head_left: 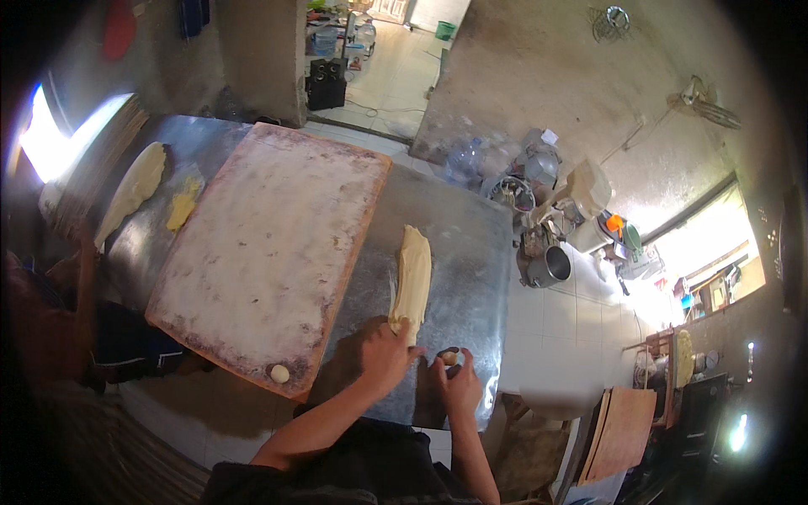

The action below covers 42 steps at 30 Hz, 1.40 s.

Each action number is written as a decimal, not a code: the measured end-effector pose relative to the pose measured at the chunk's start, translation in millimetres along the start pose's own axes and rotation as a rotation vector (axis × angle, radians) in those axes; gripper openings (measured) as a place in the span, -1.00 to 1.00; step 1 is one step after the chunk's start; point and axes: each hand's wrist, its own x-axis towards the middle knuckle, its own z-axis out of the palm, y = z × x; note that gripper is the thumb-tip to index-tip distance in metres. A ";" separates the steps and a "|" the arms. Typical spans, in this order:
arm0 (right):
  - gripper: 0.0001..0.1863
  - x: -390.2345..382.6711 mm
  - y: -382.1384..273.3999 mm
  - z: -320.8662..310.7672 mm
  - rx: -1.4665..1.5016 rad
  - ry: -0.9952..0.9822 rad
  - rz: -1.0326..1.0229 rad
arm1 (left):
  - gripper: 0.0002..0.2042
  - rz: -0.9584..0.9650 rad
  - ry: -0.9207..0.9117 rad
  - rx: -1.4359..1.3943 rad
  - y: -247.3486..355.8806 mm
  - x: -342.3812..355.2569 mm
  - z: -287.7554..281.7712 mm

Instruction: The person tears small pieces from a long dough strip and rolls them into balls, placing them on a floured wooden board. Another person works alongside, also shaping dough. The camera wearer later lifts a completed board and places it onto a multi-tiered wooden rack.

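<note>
Dough log [412, 273] at the left hand [387, 360], small dough piece [450, 358] in the right hand [459, 385]

The log lies on the metal tabletop [471, 286], stretching away to the far side. The left hand touches its near end, thumb toward the right; whether it grips cannot be told. The right hand, just right of that end, pinches the small dough piece between thumb and curled fingers.

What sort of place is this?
Likely a small bakery or dough workshop: a long dough roll on a metal table, and a floury-looking board bearing one dough ball.
</note>
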 end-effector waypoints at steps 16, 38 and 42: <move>-0.73 -62.5 -163.7 6.3 0.226 0.184 -1.118 | -0.62 -0.157 0.174 -1.162 -58.9 21.5 138.0; -0.52 -48.1 -29.2 25.8 0.324 0.260 -0.265 | -0.68 0.673 0.048 -0.378 -20.0 16.1 67.9; -0.69 -88.5 -34.8 -36.3 0.530 0.377 -0.633 | -0.72 0.508 0.000 -0.224 12.9 23.5 35.0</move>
